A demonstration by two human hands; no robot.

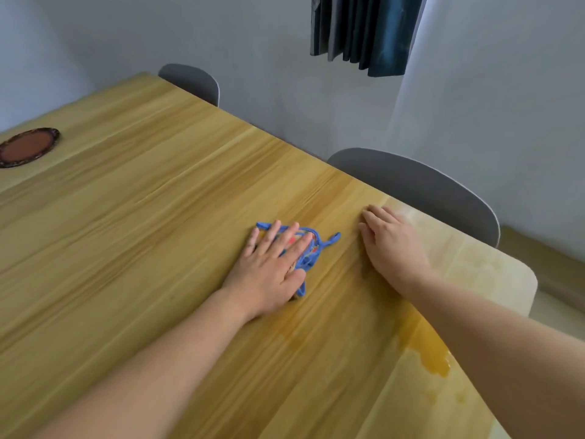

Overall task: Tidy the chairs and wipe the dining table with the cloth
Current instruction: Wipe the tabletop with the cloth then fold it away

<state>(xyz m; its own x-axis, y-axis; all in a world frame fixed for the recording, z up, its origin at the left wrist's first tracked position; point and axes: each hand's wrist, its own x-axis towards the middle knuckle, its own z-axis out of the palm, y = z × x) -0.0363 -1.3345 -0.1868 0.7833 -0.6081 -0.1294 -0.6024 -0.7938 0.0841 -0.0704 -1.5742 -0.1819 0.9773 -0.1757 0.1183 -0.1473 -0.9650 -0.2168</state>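
Observation:
A long wooden dining table (158,217) fills the view. My left hand (272,267) lies flat with spread fingers on a small blue-edged cloth (311,248), pressing it onto the tabletop. My right hand (392,242) rests palm down on the bare wood just right of the cloth, holding nothing. Two grey chairs stand tucked against the far side: one (421,188) near my right hand, the other (193,80) farther left. A wet amber streak (433,353) lies on the table beside my right forearm.
A dark oval trivet (27,147) sits on the table at the far left. A grey wall runs behind the chairs, with dark curtains (367,30) and a sheer white curtain (474,90) at the upper right. The table's rounded right end (525,280) borders the floor.

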